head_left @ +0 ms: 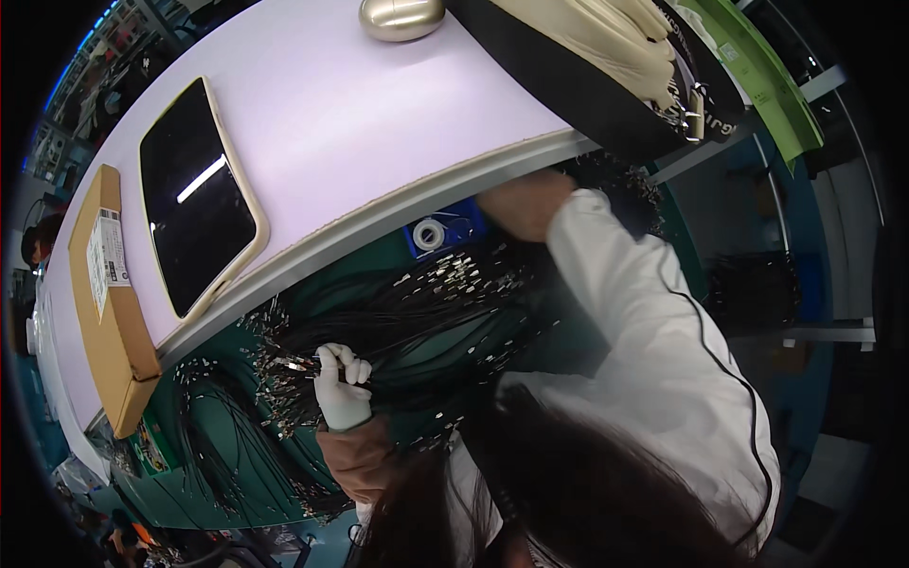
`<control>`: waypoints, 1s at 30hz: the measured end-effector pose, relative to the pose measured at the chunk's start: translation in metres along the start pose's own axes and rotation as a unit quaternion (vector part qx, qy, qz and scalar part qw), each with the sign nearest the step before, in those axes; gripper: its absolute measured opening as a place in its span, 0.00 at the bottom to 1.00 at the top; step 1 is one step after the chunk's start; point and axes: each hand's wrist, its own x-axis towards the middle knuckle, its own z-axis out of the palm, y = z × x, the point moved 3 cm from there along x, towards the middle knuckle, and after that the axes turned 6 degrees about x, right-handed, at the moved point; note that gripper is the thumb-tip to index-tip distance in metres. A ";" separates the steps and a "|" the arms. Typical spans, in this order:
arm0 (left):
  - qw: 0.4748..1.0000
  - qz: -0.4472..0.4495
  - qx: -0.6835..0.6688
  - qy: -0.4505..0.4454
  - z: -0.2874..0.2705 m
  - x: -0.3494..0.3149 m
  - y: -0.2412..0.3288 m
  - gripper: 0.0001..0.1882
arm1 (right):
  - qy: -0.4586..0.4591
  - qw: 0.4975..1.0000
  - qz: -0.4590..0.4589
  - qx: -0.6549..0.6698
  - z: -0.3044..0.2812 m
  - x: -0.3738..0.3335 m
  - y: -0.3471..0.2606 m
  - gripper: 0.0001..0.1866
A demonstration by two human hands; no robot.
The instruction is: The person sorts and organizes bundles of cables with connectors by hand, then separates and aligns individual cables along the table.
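My left hand [342, 386], in a white glove, is closed with its fingers curled over a black cable [301, 364]. Bright metal tips show just left of these fingers, among a dense bundle of thin black cables [379, 322] on the green surface. My right hand [526, 204] reaches under the edge of the pale shelf. It is blurred and its fingers are hidden, so what it holds does not show. Just left of it sits a blue tray [456, 225] with a white ring-shaped roll [429, 234].
On the pale shelf [331, 114] lie a tablet-like device [197, 199], a cardboard box [109, 303], a metallic rounded case [401, 17] and a beige bag with a black strap [587, 43]. More black cables [213, 426] hang at the left. A green tray [767, 76] stands at upper right.
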 end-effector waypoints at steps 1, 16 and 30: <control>1.000 0.001 0.000 0.002 0.001 0.001 0.000 0.15 | -0.020 0.997 0.061 -0.040 -0.003 -0.011 0.037 0.11; 0.999 -0.021 0.032 0.010 0.001 0.001 -0.002 0.14 | -0.129 0.970 0.139 -0.152 0.023 -0.038 0.146 0.12; 0.998 0.021 0.013 -0.050 -0.004 -0.015 -0.001 0.12 | -0.080 0.915 0.127 0.374 -0.048 -0.077 0.048 0.13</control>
